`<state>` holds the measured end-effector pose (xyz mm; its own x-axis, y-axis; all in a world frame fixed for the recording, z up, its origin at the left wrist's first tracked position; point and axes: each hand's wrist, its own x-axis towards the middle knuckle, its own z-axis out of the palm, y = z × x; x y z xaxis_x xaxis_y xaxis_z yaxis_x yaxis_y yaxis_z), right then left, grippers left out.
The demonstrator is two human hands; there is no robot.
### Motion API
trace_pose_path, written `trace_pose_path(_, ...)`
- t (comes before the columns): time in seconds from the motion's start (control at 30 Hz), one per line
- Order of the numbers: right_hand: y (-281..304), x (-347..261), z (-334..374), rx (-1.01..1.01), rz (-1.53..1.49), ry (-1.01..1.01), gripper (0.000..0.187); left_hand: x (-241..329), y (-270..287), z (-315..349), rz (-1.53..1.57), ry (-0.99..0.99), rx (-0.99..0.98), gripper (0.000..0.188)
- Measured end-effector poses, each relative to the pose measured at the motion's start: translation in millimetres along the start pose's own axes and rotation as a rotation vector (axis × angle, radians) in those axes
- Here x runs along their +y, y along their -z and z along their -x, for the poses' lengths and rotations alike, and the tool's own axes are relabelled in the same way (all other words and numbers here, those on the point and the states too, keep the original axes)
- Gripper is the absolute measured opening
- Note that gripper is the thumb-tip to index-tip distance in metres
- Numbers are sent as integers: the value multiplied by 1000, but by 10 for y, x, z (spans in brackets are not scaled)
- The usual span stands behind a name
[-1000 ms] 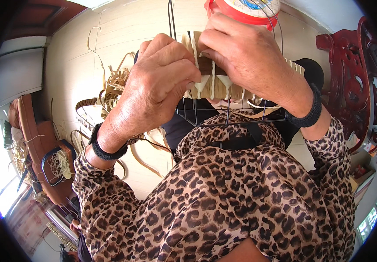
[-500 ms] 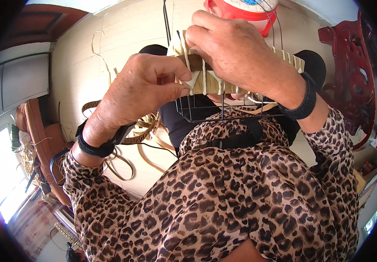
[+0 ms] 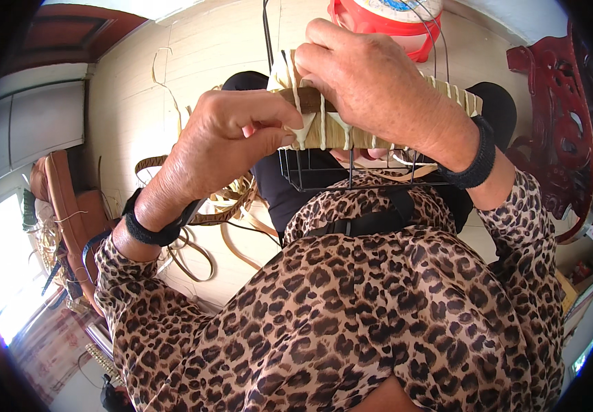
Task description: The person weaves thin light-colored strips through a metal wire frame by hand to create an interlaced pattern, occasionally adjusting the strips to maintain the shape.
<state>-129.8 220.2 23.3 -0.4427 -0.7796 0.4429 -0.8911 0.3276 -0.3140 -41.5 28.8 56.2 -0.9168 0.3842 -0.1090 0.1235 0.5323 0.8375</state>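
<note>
A black wire basket frame rests on my lap, its upper part covered by a pale straw-coloured band. White twisted cord crosses the band at intervals. Under the cord runs a flat brown strip. My left hand is at the band's left end, thumb and forefinger pinched on the cord near the lower edge. Above it my right hand bends over the band, fingers curled and closed beside a pale folded strip. Whatever is between the right fingers is hidden.
Beyond the basket stands a red bucket with a pale lid. Loose flat strips lie on the floor at my left. A carved dark-red wooden chair is at the right, and a brown seat holding fibres at the left.
The view has shifted slightly. My left hand's fingers have closed a little more at the cord; the right hand stays almost in place on the band.
</note>
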Motion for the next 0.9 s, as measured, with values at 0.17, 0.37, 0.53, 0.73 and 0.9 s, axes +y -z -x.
trace_pose_path(0.17, 6, 27, -35, -29, 18, -10, 10, -50, 38, -21, -68, -97, 11, 12)
trace_pose_path(0.37, 61, -75, -53, -58, -24, -4, 11, -141, 39, -43, -179, -230, 64, 9)
trace_pose_path(0.53, 37, -238, 35, -253, -288, -212, 2, -141, 160, -126, 104, -23, -181, 5)
trace_pose_path(0.73, 67, -322, 23, -146, -242, -206, 3, -63, 316, -255, 177, 169, -401, 2)
trace_pose_path(0.9, -1, -262, 78, -150, -285, -194, 4, -100, 266, -177, 175, 143, -323, 8)
